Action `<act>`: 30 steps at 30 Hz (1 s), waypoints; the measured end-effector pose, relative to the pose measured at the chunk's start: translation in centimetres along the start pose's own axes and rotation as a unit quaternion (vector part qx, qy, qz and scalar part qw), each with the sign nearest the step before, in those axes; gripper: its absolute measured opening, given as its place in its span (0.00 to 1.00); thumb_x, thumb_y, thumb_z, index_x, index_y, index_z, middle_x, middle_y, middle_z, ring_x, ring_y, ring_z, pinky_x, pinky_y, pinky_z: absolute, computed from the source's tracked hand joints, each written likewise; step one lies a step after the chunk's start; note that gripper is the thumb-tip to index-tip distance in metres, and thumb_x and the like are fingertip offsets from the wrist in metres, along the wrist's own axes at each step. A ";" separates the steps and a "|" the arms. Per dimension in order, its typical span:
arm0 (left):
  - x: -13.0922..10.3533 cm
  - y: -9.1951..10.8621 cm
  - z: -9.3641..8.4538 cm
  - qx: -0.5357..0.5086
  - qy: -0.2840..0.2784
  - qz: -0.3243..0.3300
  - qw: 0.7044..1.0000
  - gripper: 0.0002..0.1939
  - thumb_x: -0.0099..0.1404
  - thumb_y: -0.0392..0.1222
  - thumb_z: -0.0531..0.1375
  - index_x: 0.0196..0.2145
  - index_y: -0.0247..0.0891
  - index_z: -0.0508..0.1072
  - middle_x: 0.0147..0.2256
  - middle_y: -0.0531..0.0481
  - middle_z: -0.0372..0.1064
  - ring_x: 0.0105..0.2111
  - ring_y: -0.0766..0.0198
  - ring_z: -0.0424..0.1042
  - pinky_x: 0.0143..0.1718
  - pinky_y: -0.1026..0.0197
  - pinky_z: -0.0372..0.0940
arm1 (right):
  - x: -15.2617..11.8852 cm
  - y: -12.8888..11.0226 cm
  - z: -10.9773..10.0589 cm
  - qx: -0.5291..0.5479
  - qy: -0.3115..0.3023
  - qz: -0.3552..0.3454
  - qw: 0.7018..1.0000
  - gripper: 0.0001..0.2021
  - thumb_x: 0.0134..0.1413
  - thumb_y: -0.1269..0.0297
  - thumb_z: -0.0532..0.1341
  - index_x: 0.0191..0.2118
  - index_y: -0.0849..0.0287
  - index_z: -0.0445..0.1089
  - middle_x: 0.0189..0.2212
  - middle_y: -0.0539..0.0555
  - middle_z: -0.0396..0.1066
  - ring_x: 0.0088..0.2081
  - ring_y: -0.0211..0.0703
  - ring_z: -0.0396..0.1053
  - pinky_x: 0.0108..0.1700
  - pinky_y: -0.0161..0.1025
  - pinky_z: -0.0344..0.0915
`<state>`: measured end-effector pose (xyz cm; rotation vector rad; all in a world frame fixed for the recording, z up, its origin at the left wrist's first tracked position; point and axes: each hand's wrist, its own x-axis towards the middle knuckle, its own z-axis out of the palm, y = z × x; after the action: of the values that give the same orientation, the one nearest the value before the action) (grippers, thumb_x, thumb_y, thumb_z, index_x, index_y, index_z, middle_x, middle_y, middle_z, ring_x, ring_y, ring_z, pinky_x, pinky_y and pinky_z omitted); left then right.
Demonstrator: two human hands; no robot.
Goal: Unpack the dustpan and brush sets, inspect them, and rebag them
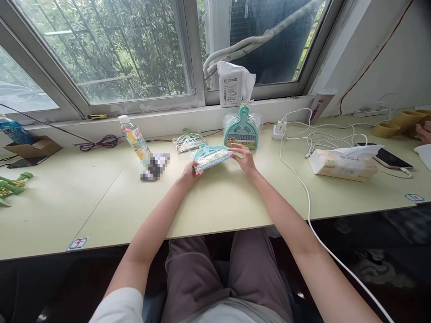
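Note:
A small teal dustpan-and-brush set (212, 157) in clear wrapping is held up just over the table, tilted, its handle side facing away from me. My left hand (191, 174) grips its near left corner. At the other end, the fingers of my right hand (245, 159) close on the right edge. Behind it, a stack of similar sets (241, 128) stands upright against the sill, wrapped in plastic. Another wrapped set (188, 141), greener in tone, lies flat on the table to the left of that stack.
A drink bottle (134, 138) stands left of my hands beside a blurred patch. To the right are a white charger (279, 131) with loose cables, a tissue pack (343, 163) and a phone (392, 158). Another person's hand (423, 132) shows at the far right edge.

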<state>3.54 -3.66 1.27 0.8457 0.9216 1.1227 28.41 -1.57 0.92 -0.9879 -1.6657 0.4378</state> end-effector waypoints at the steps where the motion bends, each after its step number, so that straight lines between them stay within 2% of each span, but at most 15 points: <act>1: 0.0 0.0 0.0 0.001 -0.012 -0.017 1.000 0.31 0.53 0.34 0.53 0.56 0.28 0.60 0.36 0.36 0.77 0.12 0.70 0.60 0.09 0.68 0.54 | 0.0 0.1 -0.1 0.019 0.000 0.005 1.000 0.09 0.55 0.61 0.63 0.42 0.47 0.77 0.54 0.51 0.71 0.59 0.47 0.62 0.63 0.50 0.52; 3: -0.1 0.0 -0.2 0.003 -0.047 -0.054 0.997 0.29 0.54 0.34 0.54 0.55 0.31 0.61 0.35 0.37 0.77 0.13 0.70 0.61 0.10 0.68 0.56 | -0.1 0.3 -0.1 0.058 -0.010 0.018 0.998 0.09 0.56 0.61 0.61 0.40 0.48 0.78 0.52 0.51 0.73 0.57 0.46 0.65 0.62 0.48 0.55; 6: -0.2 0.0 -0.6 0.019 -0.092 -0.061 0.994 0.25 0.56 0.35 0.55 0.53 0.32 0.64 0.35 0.38 0.77 0.15 0.68 0.66 0.11 0.69 0.58 | -0.3 0.7 0.2 0.081 -0.012 0.043 0.996 0.09 0.57 0.59 0.60 0.37 0.52 0.78 0.45 0.53 0.76 0.50 0.45 0.70 0.57 0.46 0.62; 10: 0.0 -0.2 -0.9 0.037 -0.132 -0.069 0.988 0.23 0.61 0.37 0.54 0.54 0.32 0.65 0.38 0.37 0.77 0.18 0.67 0.70 0.14 0.69 0.62 | -0.4 1.1 0.6 0.052 0.032 0.088 0.994 0.13 0.55 0.55 0.60 0.36 0.55 0.78 0.39 0.54 0.78 0.43 0.46 0.73 0.48 0.42 0.67; 13: 0.0 -0.2 -1.1 0.049 -0.163 -0.076 0.982 0.24 0.64 0.42 0.55 0.57 0.33 0.64 0.40 0.36 0.77 0.22 0.64 0.74 0.21 0.67 0.68 | -0.4 1.5 0.5 0.022 0.054 0.111 0.992 0.13 0.54 0.54 0.60 0.34 0.57 0.78 0.36 0.54 0.78 0.39 0.45 0.73 0.46 0.41 0.67; 16: -0.3 0.2 -1.2 0.055 -0.173 -0.088 0.980 0.24 0.65 0.42 0.57 0.57 0.33 0.65 0.42 0.36 0.77 0.24 0.64 0.76 0.27 0.66 0.72 | -0.4 1.7 0.4 0.002 0.052 0.140 0.989 0.11 0.51 0.56 0.63 0.30 0.58 0.77 0.30 0.53 0.77 0.35 0.44 0.72 0.44 0.41 0.67; 20: -0.7 0.6 -1.3 0.052 -0.151 -0.096 0.983 0.24 0.62 0.37 0.59 0.56 0.33 0.67 0.42 0.36 0.77 0.24 0.64 0.75 0.26 0.65 0.72 | -0.4 1.5 0.5 -0.014 0.042 0.156 0.987 0.09 0.50 0.58 0.64 0.27 0.57 0.75 0.27 0.52 0.76 0.32 0.44 0.71 0.44 0.42 0.67; 23: -0.8 0.6 -1.3 0.064 -0.160 -0.096 0.980 0.24 0.61 0.34 0.60 0.56 0.29 0.67 0.42 0.34 0.77 0.24 0.63 0.75 0.25 0.65 0.72 | -0.5 1.3 0.6 -0.013 0.046 0.143 0.989 0.09 0.50 0.58 0.64 0.26 0.57 0.74 0.29 0.52 0.75 0.33 0.43 0.71 0.45 0.43 0.68; 26: -0.8 0.3 -1.4 0.094 -0.189 -0.088 0.974 0.23 0.60 0.32 0.60 0.53 0.26 0.68 0.41 0.32 0.76 0.25 0.61 0.76 0.23 0.65 0.70 | -0.5 1.4 0.5 -0.012 0.059 0.117 0.991 0.09 0.50 0.57 0.65 0.27 0.58 0.74 0.37 0.55 0.74 0.34 0.43 0.71 0.46 0.44 0.68; 30: -0.8 0.0 -1.3 0.129 -0.202 -0.072 0.968 0.23 0.59 0.34 0.62 0.53 0.29 0.68 0.41 0.33 0.77 0.24 0.61 0.76 0.18 0.67 0.66 | -0.5 1.4 0.3 -0.041 0.075 0.072 0.994 0.06 0.49 0.61 0.66 0.27 0.57 0.74 0.43 0.56 0.69 0.45 0.47 0.69 0.54 0.46 0.65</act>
<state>2.15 -4.28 0.92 1.1513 0.7798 0.6757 28.64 -1.08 -0.49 -1.1776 -1.4927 0.3836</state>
